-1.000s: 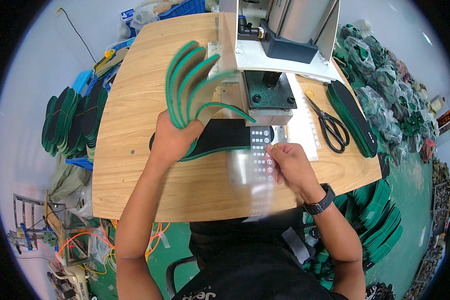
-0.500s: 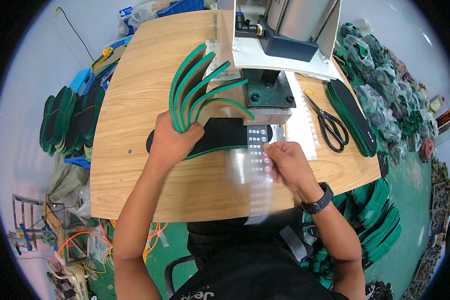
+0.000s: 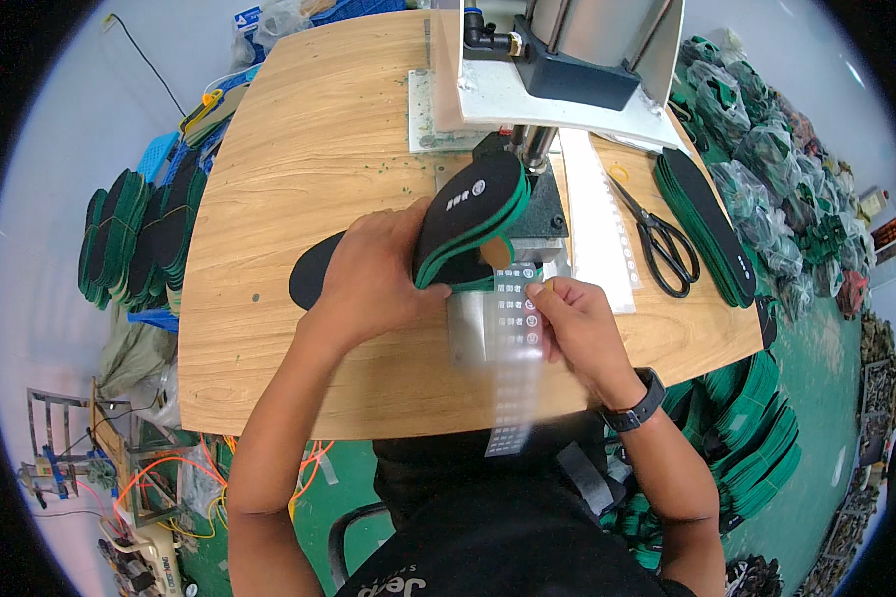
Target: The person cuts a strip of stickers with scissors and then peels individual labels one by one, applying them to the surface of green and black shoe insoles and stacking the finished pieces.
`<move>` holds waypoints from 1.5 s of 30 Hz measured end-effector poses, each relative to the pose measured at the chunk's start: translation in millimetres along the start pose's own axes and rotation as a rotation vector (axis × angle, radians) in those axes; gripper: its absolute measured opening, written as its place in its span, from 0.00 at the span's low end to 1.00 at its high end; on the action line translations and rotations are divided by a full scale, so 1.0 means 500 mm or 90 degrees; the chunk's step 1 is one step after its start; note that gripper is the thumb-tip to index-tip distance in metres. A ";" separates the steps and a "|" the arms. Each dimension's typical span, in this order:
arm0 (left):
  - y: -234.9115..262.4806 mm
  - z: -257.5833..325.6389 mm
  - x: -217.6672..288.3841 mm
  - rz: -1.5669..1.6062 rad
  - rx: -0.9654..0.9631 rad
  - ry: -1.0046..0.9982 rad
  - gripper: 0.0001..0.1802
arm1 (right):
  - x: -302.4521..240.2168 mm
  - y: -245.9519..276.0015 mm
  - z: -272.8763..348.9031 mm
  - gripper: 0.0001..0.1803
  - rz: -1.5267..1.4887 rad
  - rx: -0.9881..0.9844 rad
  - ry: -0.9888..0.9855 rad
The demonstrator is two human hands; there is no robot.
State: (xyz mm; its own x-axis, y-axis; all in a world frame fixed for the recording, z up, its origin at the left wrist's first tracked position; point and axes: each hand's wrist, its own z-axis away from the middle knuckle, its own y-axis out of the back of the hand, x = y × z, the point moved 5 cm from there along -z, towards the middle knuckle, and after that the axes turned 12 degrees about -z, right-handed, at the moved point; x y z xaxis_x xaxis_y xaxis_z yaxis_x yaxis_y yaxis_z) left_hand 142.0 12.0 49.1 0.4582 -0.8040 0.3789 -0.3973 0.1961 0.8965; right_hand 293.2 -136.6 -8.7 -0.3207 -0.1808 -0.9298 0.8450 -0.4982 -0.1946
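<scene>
My left hand (image 3: 373, 274) grips a bundle of black insoles (image 3: 471, 214) with green edges, tilted up so the top one shows a white printed mark. Beneath that hand lies another black insole (image 3: 314, 272), its heel end sticking out to the left and its other end reaching the press. Between thumb and fingers of my right hand (image 3: 579, 320) is a clear strip of transfer labels (image 3: 516, 323) with white print, hanging toward the table's front edge. The strip's upper end meets the press head (image 3: 546, 221), partly hidden by the bundle.
The press frame (image 3: 567, 104) stands at the back of the wooden table (image 3: 269, 199). To its right lie a sheet of labels (image 3: 595, 229), black scissors (image 3: 664, 239) and a stack of insoles (image 3: 702, 229). More insoles (image 3: 139, 239) are piled at the left, and bagged ones (image 3: 767, 189) at the right.
The fanned insoles in my left hand have come together and swung right, showing the printed top. The press head has come down, with its rods now visible. My right hand stays nearly still.
</scene>
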 end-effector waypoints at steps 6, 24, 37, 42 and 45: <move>0.013 0.013 -0.026 0.086 -0.040 0.134 0.22 | 0.008 0.027 0.009 0.15 -0.107 0.055 0.048; 0.029 0.028 -0.078 0.310 0.155 0.201 0.10 | -0.001 0.004 -0.023 0.16 0.014 0.023 -0.051; 0.020 0.008 -0.012 0.020 -0.048 0.059 0.41 | -0.003 -0.003 -0.006 0.19 0.022 0.018 -0.050; 0.008 0.007 -0.006 0.013 -0.015 0.036 0.42 | -0.007 -0.001 0.001 0.17 0.004 0.007 -0.033; 0.009 0.011 -0.008 0.000 0.028 0.021 0.38 | 0.007 0.007 -0.002 0.16 0.008 0.002 0.011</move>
State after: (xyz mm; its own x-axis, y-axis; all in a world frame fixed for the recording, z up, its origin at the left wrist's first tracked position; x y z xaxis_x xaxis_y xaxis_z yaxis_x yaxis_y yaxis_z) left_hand 133.9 13.1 50.2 0.4834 -0.7850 0.3874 -0.4315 0.1714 0.8857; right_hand 295.3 -138.4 -13.0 -0.3031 -0.1723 -0.9373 0.8471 -0.4992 -0.1822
